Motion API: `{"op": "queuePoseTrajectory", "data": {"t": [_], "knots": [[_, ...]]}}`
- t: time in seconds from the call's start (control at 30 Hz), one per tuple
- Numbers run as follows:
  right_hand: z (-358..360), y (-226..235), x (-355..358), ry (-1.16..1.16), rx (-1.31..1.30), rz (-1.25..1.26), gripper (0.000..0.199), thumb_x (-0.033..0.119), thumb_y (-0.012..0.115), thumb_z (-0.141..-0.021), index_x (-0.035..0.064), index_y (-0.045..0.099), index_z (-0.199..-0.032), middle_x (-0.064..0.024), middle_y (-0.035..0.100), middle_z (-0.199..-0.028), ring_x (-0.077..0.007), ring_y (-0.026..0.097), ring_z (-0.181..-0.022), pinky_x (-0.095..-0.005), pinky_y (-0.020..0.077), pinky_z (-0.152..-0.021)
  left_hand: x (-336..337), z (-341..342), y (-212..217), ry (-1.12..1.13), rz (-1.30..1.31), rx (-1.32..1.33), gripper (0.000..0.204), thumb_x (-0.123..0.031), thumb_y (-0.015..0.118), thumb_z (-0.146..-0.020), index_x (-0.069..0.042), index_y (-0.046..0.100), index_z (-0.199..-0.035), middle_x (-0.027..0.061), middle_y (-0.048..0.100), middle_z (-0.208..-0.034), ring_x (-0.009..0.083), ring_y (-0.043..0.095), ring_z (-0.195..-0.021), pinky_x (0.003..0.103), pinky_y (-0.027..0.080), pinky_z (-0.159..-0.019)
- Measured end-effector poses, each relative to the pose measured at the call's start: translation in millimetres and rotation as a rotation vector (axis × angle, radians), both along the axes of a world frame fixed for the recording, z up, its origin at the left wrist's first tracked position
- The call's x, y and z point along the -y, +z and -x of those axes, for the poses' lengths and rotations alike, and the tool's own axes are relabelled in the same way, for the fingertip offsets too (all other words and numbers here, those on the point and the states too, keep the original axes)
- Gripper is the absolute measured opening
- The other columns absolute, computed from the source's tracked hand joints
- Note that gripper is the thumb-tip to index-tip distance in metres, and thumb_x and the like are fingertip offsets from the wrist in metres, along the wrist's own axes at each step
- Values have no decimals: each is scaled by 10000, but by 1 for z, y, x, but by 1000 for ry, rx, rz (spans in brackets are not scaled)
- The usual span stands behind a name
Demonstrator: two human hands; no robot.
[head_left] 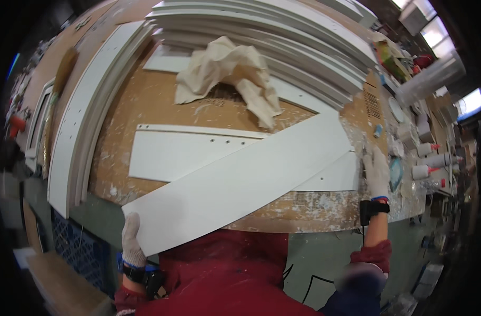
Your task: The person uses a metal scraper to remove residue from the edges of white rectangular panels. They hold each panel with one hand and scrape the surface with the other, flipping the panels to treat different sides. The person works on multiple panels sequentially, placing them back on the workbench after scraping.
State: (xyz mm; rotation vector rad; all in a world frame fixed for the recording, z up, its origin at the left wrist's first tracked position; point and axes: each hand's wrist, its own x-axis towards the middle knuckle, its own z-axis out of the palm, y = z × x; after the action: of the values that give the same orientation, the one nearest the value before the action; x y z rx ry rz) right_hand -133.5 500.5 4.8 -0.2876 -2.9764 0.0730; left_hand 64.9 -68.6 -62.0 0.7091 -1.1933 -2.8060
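My left hand [130, 237], in a pale knit glove, grips the near left end of a long white board [235, 179]; its thumb lies on the top face and the other fingers are hidden beneath. The board slants up to the right over a second white board [167, 155] with a row of dark holes, which lies flat on the worktable. Off the right end of the boards is my right hand [376, 171], also gloved. Its fingers stretch away from me, apart from the board, and nothing shows in them.
A crumpled cream cloth [227, 73] lies behind the boards. Long white panels are stacked at the back [272, 39] and left [93, 110] of the paint-spotted table [324, 210]. Bottles with red tips [422, 171], a cardboard piece [374, 102] and a clear tube [430, 79] crowd the right.
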Motion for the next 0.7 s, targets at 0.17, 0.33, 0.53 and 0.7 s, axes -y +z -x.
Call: {"op": "queuePoseTrajectory", "data": {"t": [0.17,0.33,0.53,0.7], "knots": [[-30,13,69,402,-111,109,485,278,480,-978,-42,458,-1342,-239,494,-1338,-399,460,-1245,-401,355,-1053,-4,2,13,99,88,217,478,-350,513,-989,-13,458,-1324,125,580,-1234,225,603,-1084,366,530,-903],[-50,-4,127,691,-45,-42,492,228,531,-935,-20,460,-1354,-243,462,-1383,-401,437,-1286,-426,362,-1064,9,-16,14,104,-53,223,464,-449,469,-989,-29,550,-1169,70,627,-938,136,622,-750,284,538,-639],[-47,-12,135,745,-11,-131,510,245,514,-930,-12,446,-1364,-256,437,-1399,-422,420,-1295,-449,354,-1071,5,-35,45,-343,193,74,441,-262,613,-918,8,471,-1236,43,574,-787,87,522,-602,229,413,-501],[-40,-15,128,779,-7,-165,541,285,487,-935,-7,416,-1385,-257,416,-1415,-426,408,-1302,-455,343,-1077,24,-47,35,-432,102,-11,575,-144,628,-878,21,364,-1362,101,614,-914,166,602,-772,275,520,-670]]}}
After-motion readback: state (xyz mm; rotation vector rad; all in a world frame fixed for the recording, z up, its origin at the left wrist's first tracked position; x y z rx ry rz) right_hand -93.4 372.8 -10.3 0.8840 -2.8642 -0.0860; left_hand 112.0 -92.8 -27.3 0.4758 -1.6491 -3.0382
